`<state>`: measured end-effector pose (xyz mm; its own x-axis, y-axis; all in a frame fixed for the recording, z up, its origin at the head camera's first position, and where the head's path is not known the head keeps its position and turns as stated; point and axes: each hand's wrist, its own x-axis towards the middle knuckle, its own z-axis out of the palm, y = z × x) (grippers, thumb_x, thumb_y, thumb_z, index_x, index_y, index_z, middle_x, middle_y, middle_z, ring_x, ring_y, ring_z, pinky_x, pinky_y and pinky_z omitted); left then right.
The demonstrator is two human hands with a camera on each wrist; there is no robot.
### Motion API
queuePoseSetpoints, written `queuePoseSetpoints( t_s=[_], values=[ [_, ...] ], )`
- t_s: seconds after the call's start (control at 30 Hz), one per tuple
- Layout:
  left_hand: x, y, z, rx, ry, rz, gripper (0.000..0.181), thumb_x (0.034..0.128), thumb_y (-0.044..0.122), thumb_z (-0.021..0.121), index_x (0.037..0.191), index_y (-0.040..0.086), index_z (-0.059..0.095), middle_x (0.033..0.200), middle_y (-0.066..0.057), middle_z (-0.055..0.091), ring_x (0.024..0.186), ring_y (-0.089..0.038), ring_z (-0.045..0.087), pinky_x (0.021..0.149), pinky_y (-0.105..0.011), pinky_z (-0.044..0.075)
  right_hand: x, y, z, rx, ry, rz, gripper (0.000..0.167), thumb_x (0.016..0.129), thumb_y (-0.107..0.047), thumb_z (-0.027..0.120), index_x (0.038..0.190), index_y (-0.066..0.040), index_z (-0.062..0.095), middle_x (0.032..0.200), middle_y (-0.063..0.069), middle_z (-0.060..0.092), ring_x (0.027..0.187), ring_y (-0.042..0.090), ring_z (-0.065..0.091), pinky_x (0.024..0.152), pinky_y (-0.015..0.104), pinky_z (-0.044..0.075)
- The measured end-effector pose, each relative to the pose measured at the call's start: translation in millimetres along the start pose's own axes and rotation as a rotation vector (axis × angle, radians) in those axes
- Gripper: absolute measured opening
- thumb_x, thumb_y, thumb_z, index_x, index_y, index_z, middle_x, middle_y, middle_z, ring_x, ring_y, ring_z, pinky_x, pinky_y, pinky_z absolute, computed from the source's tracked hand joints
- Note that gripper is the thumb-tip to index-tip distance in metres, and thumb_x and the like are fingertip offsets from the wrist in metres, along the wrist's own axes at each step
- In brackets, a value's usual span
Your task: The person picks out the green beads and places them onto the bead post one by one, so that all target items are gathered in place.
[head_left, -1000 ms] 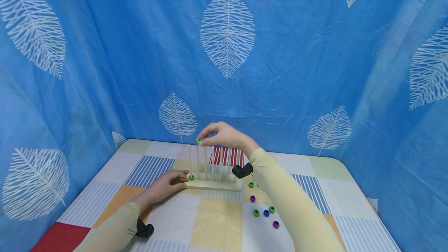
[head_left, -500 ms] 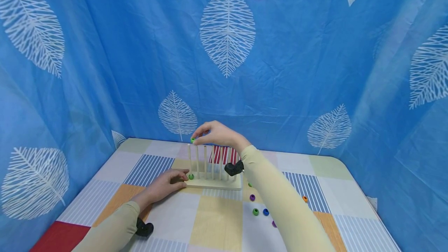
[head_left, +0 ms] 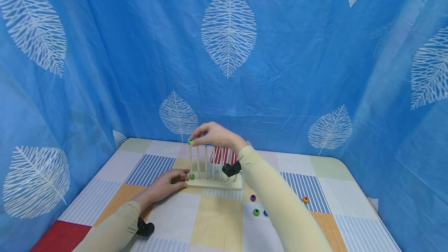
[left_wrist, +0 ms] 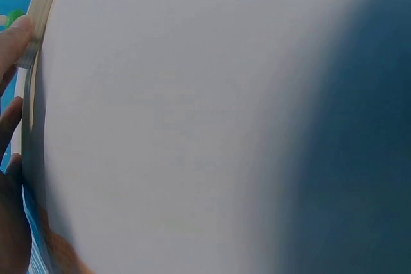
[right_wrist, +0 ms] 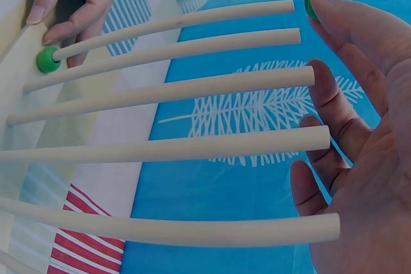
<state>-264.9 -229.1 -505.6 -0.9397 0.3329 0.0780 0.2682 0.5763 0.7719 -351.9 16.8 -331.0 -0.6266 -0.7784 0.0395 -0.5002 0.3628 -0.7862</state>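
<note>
Green bead (head_left: 190,142), small, rounded and bright, just beyond the tip of the end peg (head_left: 190,160), at 11 o'clock from the base of the wooden peg rack (head_left: 213,184). The right hand (head_left: 215,134) pinches it between thumb and index finger, partly hiding it. A seated bead (head_left: 191,177), also green, rings the peg's foot. At 9 o'clock, the left hand (head_left: 168,184) grips the rack's end. At 4 o'clock, a blue bead (head_left: 265,213) is partly covered by the sleeve (head_left: 283,201).

I see a way over the tabletop (head_left: 217,223) at lower middle of the frame, between left sleeve (head_left: 112,224) and right sleeve (head_left: 283,201), but wooden pegs (head_left: 206,162) bar the centre.
</note>
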Motion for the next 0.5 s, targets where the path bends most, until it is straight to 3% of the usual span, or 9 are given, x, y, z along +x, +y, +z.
queuePoseSetpoints(
  t_s=[0.1, 0.3, 0.5],
  values=[
    [0.2, -0.3, -0.2, -0.003, -0.002, 0.005, 0.009, 0.0969, 0.025, 0.073, 0.105, 0.029, 0.072, 0.146, -0.005, 0.058, 0.14, -0.037, 0.046, 0.115, -0.064, 0.03, 0.2, -0.4, 0.4, -0.004, 0.003, 0.003, 0.02, 0.095, -0.034, 0.075, 0.112, -0.024, 0.077, 0.122, -0.002, 0.065, 0.104, 0.021, 0.058, 0.086, 0.05, 0.052],
    [-0.2, -0.2, -0.7, -0.009, -0.006, 0.012, 0.009, 0.097, 0.025, 0.073, 0.106, 0.028, 0.073, 0.146, -0.006, 0.058, 0.14, -0.037, 0.046, 0.115, -0.064, 0.031, 0.7, -1.4, 1.2, -0.014, 0.012, 0.0, 0.019, 0.095, -0.034, 0.075, 0.112, -0.025, 0.077, 0.12, -0.007, 0.066, 0.104, 0.018, 0.06, 0.08, 0.035, 0.054],
    [-0.7, 0.7, -0.5, -0.011, -0.003, 0.007, 0.01, 0.0969, 0.025, 0.073, 0.106, 0.028, 0.073, 0.146, -0.005, 0.058, 0.14, -0.037, 0.046, 0.115, -0.064, 0.03, 1.8, -0.6, 2.8, 0.007, 0.008, 0.011, 0.019, 0.095, -0.033, 0.075, 0.112, -0.025, 0.077, 0.118, -0.006, 0.067, 0.105, 0.022, 0.06, 0.081, 0.035, 0.054]
  ],
)
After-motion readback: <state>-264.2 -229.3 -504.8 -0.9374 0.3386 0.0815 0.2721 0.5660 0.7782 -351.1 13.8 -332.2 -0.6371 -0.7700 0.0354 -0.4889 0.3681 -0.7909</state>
